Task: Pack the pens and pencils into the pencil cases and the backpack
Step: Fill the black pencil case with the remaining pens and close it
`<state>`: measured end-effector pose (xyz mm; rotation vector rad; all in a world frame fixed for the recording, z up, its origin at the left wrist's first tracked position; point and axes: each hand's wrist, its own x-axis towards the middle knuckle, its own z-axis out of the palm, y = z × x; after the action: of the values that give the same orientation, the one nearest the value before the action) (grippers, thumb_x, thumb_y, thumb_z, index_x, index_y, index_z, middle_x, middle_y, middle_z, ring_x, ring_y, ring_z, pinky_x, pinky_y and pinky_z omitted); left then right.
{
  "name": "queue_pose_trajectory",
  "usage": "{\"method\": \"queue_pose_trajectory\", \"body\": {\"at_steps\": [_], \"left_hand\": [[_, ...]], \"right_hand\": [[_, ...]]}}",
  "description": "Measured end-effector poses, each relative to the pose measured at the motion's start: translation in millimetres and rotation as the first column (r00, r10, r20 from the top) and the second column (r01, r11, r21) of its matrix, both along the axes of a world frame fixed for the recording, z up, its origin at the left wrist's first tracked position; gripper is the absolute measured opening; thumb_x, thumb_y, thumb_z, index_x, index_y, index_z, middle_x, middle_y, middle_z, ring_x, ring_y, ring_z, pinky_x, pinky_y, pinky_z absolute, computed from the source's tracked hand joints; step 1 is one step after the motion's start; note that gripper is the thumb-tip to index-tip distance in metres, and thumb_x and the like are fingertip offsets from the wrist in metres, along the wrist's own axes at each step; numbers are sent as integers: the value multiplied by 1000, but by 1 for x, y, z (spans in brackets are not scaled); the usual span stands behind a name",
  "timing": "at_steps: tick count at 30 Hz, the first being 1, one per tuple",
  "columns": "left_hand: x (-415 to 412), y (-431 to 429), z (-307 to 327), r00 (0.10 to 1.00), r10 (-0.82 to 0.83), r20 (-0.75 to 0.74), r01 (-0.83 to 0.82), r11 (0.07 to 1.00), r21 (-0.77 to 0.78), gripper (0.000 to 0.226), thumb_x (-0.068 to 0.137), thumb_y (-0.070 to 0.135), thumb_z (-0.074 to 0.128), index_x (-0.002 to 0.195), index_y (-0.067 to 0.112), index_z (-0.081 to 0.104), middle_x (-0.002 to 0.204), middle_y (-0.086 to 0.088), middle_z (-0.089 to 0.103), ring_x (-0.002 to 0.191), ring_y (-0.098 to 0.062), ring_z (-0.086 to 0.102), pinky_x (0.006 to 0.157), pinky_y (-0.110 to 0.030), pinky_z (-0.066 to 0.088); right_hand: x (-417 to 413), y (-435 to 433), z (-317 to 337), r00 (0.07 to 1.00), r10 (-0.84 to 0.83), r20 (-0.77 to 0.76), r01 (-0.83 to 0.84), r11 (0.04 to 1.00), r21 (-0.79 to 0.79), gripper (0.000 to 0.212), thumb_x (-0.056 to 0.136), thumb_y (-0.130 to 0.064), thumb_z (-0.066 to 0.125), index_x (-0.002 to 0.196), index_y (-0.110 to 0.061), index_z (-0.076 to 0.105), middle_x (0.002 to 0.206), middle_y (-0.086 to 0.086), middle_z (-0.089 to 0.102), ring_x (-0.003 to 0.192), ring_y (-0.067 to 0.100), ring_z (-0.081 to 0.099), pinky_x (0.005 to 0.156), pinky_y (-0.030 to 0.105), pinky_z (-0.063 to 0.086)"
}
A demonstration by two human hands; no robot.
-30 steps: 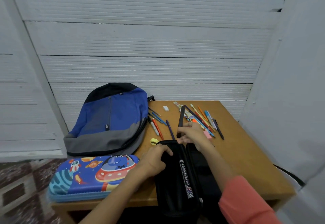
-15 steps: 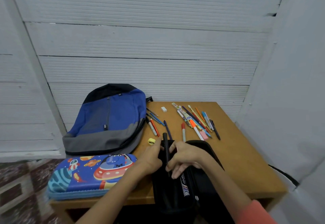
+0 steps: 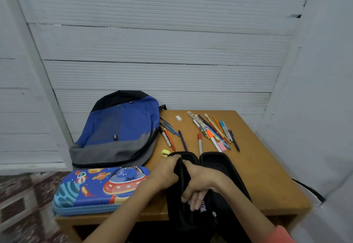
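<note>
The right hand [image 3: 198, 183] pinches a dark pen [image 3: 182, 178] lying lengthwise in the open black case [image 3: 227, 178], the left hand [image 3: 166, 172] grips the case's rim just beside, and loose pens [image 3: 214, 132] lie beyond the fingertips, nearer the right.

My pencil case [image 3: 215, 158] is plain black. The other case [image 3: 91, 191] is blue, printed with planets, a rocket, a red saucer. My backpack [image 3: 122, 126] goes blue, grey, black on top. The table [image 3: 267, 166] is orange-brown.
</note>
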<state>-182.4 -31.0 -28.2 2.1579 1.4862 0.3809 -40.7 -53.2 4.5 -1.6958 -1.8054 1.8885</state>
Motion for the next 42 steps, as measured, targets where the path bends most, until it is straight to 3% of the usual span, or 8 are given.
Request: {"method": "queue_pose_trajectory", "body": {"at_steps": [7, 11, 14, 19, 22, 33, 39, 42], "left_hand": [[1, -1, 5, 999, -13, -33, 13, 1000, 12, 53, 85, 9, 60, 136, 11, 47, 128, -9, 58, 117, -22, 54, 95, -28, 46], [1, -1, 7, 996, -46, -76, 46, 999, 1, 49, 83, 12, 62, 130, 11, 51, 121, -8, 59, 111, -22, 57, 91, -31, 49], [-1, 0, 6, 992, -61, -110, 61, 998, 3, 46, 81, 16, 63, 126, 11, 53, 117, -8, 59, 106, -21, 57, 85, -28, 50], [-2, 2, 6, 984, -93, -154, 93, 996, -8, 41, 76, 21, 68, 115, 13, 56, 114, -6, 57, 99, -18, 56, 76, -26, 48], [-1, 2, 5, 977, -115, -182, 113, 993, -19, 42, 76, 24, 69, 116, 14, 59, 119, -5, 54, 104, -18, 53, 82, -26, 47], [-5, 1, 3, 962, -174, -210, 144, 978, -149, 95, 80, 32, 71, 153, 7, 15, 155, -3, 19, 142, -20, 22, 114, -31, 28], [-5, 1, -1, 968, -176, -180, 152, 979, -138, 82, 75, 34, 74, 145, 14, 36, 150, -1, 26, 134, -20, 31, 109, -34, 34], [-5, 2, -2, 968, -188, -168, 164, 976, -144, 74, 76, 33, 74, 141, 15, 44, 150, 0, 26, 134, -20, 30, 109, -36, 34]], "right_hand": [[7, 5, -4, 993, -89, 76, 76, 983, 166, 69, 97, 2, 44, 153, -21, 10, 73, 19, 67, 52, 20, 67, 51, 29, 58], [4, 5, -13, 949, -120, 291, -31, 884, 466, 48, 94, -8, 50, 140, -18, 40, 66, 7, 68, 47, 14, 62, 47, 23, 51], [1, 2, -15, 908, -177, 380, -80, 817, 571, 35, 92, -15, 54, 126, -21, 48, 69, 3, 69, 47, 13, 59, 51, 25, 51], [-5, 1, -14, 850, -251, 464, -125, 759, 639, 27, 87, -25, 63, 111, -17, 52, 91, 0, 54, 82, 22, 66, 73, 37, 57], [-7, 3, -17, 811, -282, 513, -179, 716, 675, 21, 86, -24, 63, 104, -16, 57, 100, 2, 58, 92, 23, 60, 77, 36, 51], [-7, 9, -27, 838, -389, 383, -80, 606, 791, 13, 87, -27, 58, 89, -14, 57, 86, 1, 61, 81, 21, 61, 69, 34, 49], [-3, 9, -29, 882, -399, 251, 34, 585, 810, 12, 88, -29, 60, 87, -18, 58, 74, -7, 56, 72, 13, 58, 59, 28, 45], [-2, 11, -30, 896, -396, 200, 102, 623, 775, 10, 87, -29, 62, 84, -21, 58, 73, -5, 63, 71, 13, 64, 68, 35, 56]]}}
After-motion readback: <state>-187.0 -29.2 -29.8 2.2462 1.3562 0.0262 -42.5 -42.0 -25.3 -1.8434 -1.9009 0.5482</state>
